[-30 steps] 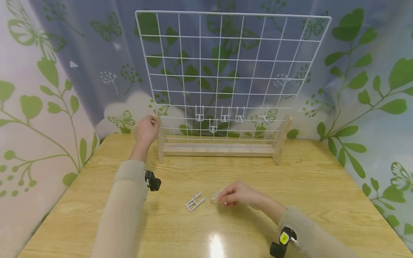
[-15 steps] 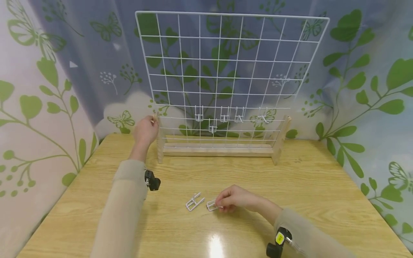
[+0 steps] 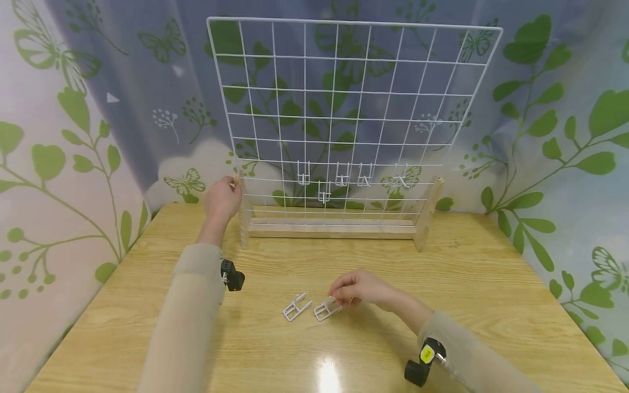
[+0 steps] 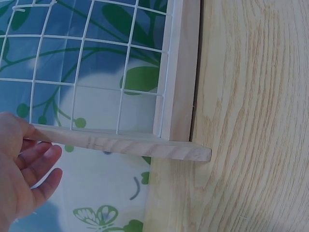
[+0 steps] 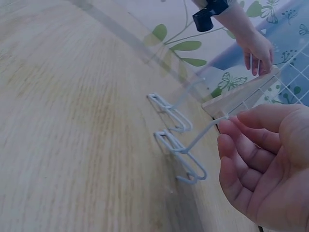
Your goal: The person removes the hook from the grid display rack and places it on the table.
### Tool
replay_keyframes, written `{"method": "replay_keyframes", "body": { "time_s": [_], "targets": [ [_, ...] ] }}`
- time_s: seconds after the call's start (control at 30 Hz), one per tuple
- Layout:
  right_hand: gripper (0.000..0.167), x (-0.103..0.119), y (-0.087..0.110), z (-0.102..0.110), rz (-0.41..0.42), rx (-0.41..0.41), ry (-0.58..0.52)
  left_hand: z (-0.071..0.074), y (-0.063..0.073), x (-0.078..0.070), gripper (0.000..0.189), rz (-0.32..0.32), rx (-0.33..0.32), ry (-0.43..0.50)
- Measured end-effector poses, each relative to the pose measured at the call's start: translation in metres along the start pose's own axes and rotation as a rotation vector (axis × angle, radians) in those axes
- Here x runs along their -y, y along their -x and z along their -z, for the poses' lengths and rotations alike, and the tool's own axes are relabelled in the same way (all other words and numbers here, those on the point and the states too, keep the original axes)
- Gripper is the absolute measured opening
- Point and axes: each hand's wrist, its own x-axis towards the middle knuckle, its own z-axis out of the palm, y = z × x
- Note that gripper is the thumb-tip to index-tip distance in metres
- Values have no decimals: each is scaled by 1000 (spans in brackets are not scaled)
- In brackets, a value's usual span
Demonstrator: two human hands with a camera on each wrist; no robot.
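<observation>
My left hand (image 3: 223,201) holds the top end of the stand's left wooden upright (image 4: 130,149), between thumb and forefinger, while the other fingers hang loosely curled below it in the left wrist view. At the middle front of the table, my right hand (image 3: 361,289) pinches the prong tip of a white wire hook (image 5: 186,152). That hook's looped back lies low over the wood, pointing left. A second white wire hook (image 3: 296,309) lies just left of it, its prong sticking up in the right wrist view.
A white wire grid panel (image 3: 344,22) stands upright at the back in a wooden stand (image 3: 331,233). Several white hooks, one of them this hook (image 3: 303,178), hang on its lower rows. Behind the wooden table (image 3: 255,349) hangs a leaf-patterned curtain (image 3: 182,131).
My right hand has shifted slightly left with the hook, turned it, and moved its grip to the prong tip. The left hand has stayed on the upright.
</observation>
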Motion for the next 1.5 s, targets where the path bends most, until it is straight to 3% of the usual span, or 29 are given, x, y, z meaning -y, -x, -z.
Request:
{"method": "replay_keyframes", "body": {
  "time_s": [0.37, 0.77, 1.5],
  "targets": [
    [28, 22, -8, 18, 19, -100, 6, 1, 1, 0, 37, 1, -3, 19],
    [22, 57, -26, 29, 90, -246, 77, 3, 1, 3, 38, -3, 4, 11],
    [26, 85, -64, 47, 180, -428, 71, -1, -1, 3, 38, 5, 8, 13]
  ]
}}
